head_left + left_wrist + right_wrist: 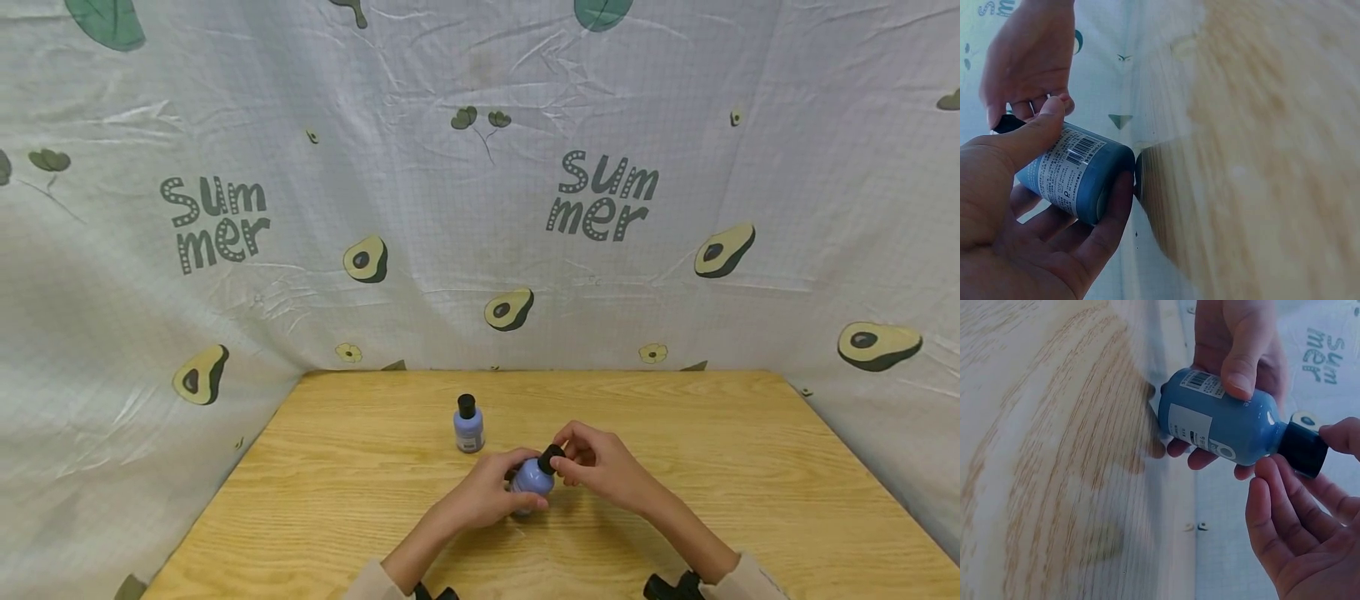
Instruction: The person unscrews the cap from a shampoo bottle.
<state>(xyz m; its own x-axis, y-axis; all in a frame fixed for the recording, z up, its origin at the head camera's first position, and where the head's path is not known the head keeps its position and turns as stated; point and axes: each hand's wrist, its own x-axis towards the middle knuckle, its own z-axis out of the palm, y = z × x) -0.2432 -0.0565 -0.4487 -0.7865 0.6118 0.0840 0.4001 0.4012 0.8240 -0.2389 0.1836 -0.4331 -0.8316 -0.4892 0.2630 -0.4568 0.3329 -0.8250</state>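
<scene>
You work at a table of pale yellow-brown wood grain with a glossy top (675,417). A white, wrinkled cloth sheet (420,200) hangs behind the table and down both its sides, meeting the far edge of the wood. The sheet bears two grey-green "summer" prints (215,223), five large avocado-half prints (508,309) in yellow and dark green, and two small yellow flower prints (348,352) just above the far edge.

On and over the wood you have two periwinkle-blue, round-shouldered bottles with a glossy surface, each with one black cylindrical cap. The first, the standing bottle (469,429), is upright near the middle of the table, farther back than your hands and touching neither. The second, the held bottle (533,477), lies between your two hands, tilted, its black cap (551,459) towards your right; you cannot tell from these views whether its base touches the wood. The left wrist view shows its white printed label (1063,169) with one barcode.

Your left hand (491,492) grips the body of the held bottle, thumb on one side and fingers beneath. Your right hand (603,462) pinches the cap between thumb and fingers. Two beige sleeves (746,579) cover your forearms at the near edge of the head view.
</scene>
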